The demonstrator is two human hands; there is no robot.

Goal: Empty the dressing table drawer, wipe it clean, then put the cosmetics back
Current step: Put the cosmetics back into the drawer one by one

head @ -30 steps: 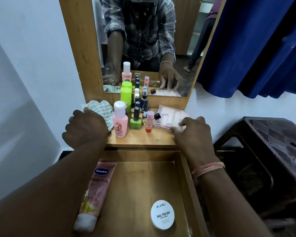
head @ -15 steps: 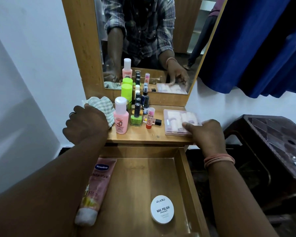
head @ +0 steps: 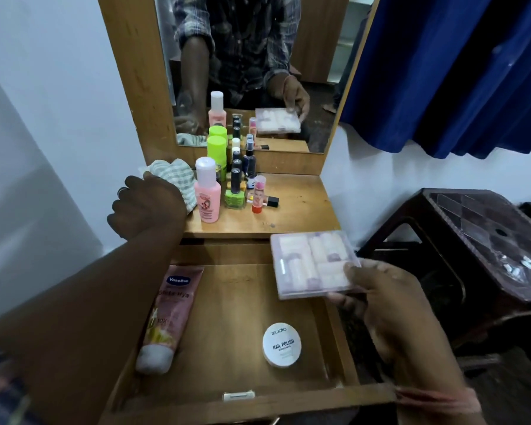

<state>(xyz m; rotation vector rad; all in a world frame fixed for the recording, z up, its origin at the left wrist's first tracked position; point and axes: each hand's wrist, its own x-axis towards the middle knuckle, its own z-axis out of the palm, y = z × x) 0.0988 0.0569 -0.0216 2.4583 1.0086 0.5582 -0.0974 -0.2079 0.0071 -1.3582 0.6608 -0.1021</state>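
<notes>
Your right hand point(head: 390, 305) pinches the flat pink palette point(head: 314, 263) by its near right corner, held level above the open drawer's point(head: 227, 302) far right corner, its long axis running away from you. Your left hand point(head: 149, 205) grips the striped cloth point(head: 177, 176) on the wooden tabletop point(head: 295, 204), its fingers hidden beyond the knuckles. In the drawer the Vaseline tube point(head: 169, 314) lies cap toward you beside a round nail-polish tin point(head: 282, 344); a blue curtain point(head: 457, 72) hangs to the right.

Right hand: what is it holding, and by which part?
The right hand holds the clear cosmetics case by its near right corner, thumb on the lid, fingers underneath, above the open drawer.
</notes>
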